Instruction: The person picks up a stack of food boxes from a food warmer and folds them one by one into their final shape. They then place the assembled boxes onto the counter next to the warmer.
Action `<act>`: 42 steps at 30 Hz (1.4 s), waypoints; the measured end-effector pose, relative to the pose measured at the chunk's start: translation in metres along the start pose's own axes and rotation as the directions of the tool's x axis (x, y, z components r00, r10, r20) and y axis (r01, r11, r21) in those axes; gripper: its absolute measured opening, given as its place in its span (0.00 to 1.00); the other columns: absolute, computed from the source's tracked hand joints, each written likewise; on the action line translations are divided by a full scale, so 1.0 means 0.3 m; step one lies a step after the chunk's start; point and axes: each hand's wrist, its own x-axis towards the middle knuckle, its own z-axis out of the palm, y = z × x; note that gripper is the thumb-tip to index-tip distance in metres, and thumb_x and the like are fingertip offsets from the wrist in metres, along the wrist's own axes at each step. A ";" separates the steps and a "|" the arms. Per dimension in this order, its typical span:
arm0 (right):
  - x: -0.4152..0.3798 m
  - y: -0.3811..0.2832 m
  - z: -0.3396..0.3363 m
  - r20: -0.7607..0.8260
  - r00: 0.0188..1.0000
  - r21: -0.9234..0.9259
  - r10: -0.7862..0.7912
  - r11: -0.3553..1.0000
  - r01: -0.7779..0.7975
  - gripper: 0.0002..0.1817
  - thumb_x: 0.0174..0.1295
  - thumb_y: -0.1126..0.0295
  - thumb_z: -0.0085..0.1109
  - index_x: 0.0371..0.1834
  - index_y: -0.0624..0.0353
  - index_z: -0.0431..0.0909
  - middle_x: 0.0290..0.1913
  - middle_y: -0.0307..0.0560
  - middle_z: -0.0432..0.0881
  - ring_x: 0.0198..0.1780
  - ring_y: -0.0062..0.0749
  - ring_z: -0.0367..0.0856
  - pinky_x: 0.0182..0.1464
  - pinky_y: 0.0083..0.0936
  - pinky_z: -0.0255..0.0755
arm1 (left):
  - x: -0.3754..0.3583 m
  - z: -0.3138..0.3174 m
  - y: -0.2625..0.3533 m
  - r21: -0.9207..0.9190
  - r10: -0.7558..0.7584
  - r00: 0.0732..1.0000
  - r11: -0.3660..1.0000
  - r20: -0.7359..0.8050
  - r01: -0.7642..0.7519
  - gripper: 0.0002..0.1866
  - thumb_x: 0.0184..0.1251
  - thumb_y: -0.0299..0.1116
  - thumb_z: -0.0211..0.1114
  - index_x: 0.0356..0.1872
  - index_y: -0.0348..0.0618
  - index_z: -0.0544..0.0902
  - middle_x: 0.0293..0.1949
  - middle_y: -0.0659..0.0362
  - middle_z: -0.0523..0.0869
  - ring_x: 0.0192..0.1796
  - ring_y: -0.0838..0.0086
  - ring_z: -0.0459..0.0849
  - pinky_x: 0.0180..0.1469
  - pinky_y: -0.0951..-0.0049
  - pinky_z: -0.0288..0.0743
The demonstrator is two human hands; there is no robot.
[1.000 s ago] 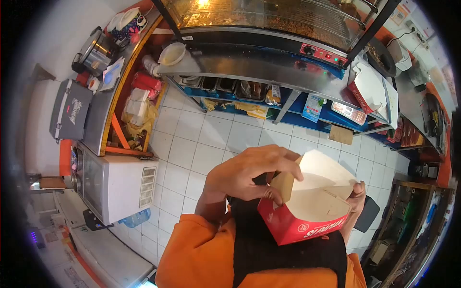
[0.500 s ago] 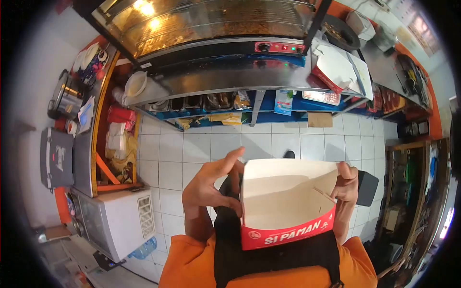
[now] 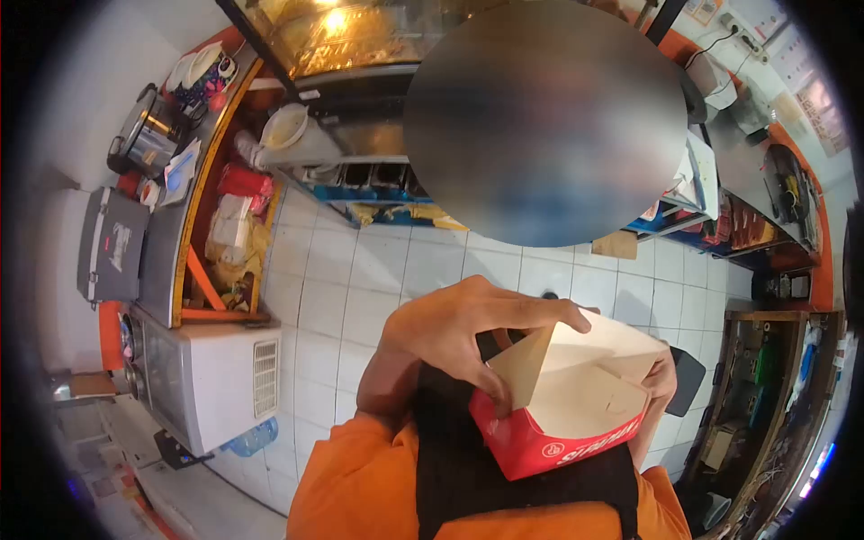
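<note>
A red cardboard food box [image 3: 558, 446] with a pale inside and white lettering is held in front of my chest, its top open towards me. It is tilted, so its red left side shows. My left hand [image 3: 468, 328] grips the box's left end, the thumb on the red side and a finger reaching over the raised left edge. On the right end, my right hand [image 3: 661, 382] holds the box by its edge. Part of that hand is hidden behind the cardboard.
A large blurred oval hides the middle of the steel counter and lit display case [image 3: 360, 40]. A white plastic tub [image 3: 284, 126] stands at the counter's left end. A white chest freezer [image 3: 211, 382] is at left, wooden shelving [image 3: 765, 396] at right.
My left hand has moved over the box's left end and closed on it. The box has turned and shifted right. The view has swung, and a blurred oval now covers the counter.
</note>
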 end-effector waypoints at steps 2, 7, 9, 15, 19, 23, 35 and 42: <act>0.011 -0.019 0.004 0.060 0.998 0.015 0.012 1.000 -0.013 0.23 0.53 0.68 0.81 0.47 0.73 0.86 0.53 0.60 0.86 0.50 0.42 0.84 0.53 0.36 0.76 | 0.028 -0.009 0.031 -0.002 -0.136 0.991 0.991 0.017 0.136 0.58 0.40 0.48 0.89 0.78 0.48 0.70 0.54 0.52 0.91 0.44 0.61 0.94 0.46 0.69 0.86; 0.006 -0.019 0.005 0.139 0.990 -0.040 0.010 0.999 -0.005 0.24 0.50 0.68 0.85 0.47 0.68 0.87 0.59 0.60 0.83 0.58 0.46 0.81 0.58 0.36 0.76 | -0.072 -0.022 -0.023 0.236 -0.195 0.981 0.954 0.021 0.185 0.63 0.33 0.47 0.91 0.78 0.47 0.68 0.36 0.53 0.93 0.34 0.57 0.93 0.40 0.72 0.84; 0.017 0.023 0.020 0.162 0.985 0.112 -0.060 0.993 0.042 0.29 0.49 0.61 0.85 0.50 0.70 0.86 0.58 0.59 0.83 0.57 0.43 0.80 0.59 0.37 0.74 | -0.104 -0.027 -0.056 0.240 -0.218 0.974 0.944 -0.064 0.227 0.62 0.34 0.44 0.92 0.78 0.44 0.69 0.34 0.52 0.92 0.33 0.60 0.93 0.39 0.73 0.83; 0.010 0.037 0.092 0.003 0.978 0.251 -0.210 0.946 0.203 0.20 0.53 0.70 0.82 0.46 0.69 0.86 0.57 0.54 0.82 0.56 0.40 0.78 0.56 0.37 0.75 | -0.212 0.026 -0.240 0.003 -0.383 0.905 0.921 -0.188 0.390 0.61 0.34 0.41 0.92 0.77 0.39 0.69 0.37 0.53 0.90 0.37 0.62 0.91 0.43 0.71 0.81; -0.014 0.052 0.056 0.186 0.974 0.212 -0.129 0.973 0.089 0.35 0.56 0.67 0.80 0.66 0.71 0.78 0.71 0.49 0.76 0.65 0.31 0.76 0.60 0.31 0.78 | -0.177 0.081 -0.241 0.018 -0.486 0.858 0.869 -0.166 0.495 0.61 0.36 0.40 0.91 0.77 0.39 0.68 0.43 0.50 0.87 0.43 0.60 0.88 0.48 0.69 0.80; -0.027 0.076 0.073 0.120 0.988 0.351 -0.093 0.935 0.045 0.38 0.56 0.67 0.81 0.69 0.70 0.76 0.68 0.49 0.80 0.64 0.28 0.76 0.60 0.30 0.79 | -0.132 0.119 -0.214 0.063 -0.509 0.845 0.849 -0.162 0.524 0.60 0.37 0.40 0.91 0.77 0.39 0.68 0.50 0.48 0.84 0.49 0.58 0.86 0.52 0.67 0.78; -0.123 0.113 -0.013 -0.210 0.975 0.048 -0.075 0.995 0.087 0.29 0.48 0.77 0.84 0.56 0.72 0.85 0.58 0.57 0.87 0.60 0.40 0.84 0.62 0.39 0.76 | 0.000 0.117 -0.144 0.165 -0.237 0.920 0.940 -0.314 0.298 0.59 0.42 0.39 0.90 0.78 0.39 0.66 0.69 0.41 0.75 0.68 0.53 0.78 0.67 0.60 0.73; -0.010 0.173 -0.003 -0.279 0.949 0.052 -0.146 0.985 0.166 0.28 0.48 0.78 0.85 0.55 0.67 0.86 0.64 0.50 0.84 0.63 0.33 0.81 0.63 0.37 0.74 | 0.040 0.079 -0.218 0.159 -0.013 0.879 0.982 -0.477 0.100 0.62 0.39 0.54 0.89 0.77 0.40 0.68 0.75 0.38 0.67 0.77 0.46 0.68 0.76 0.53 0.65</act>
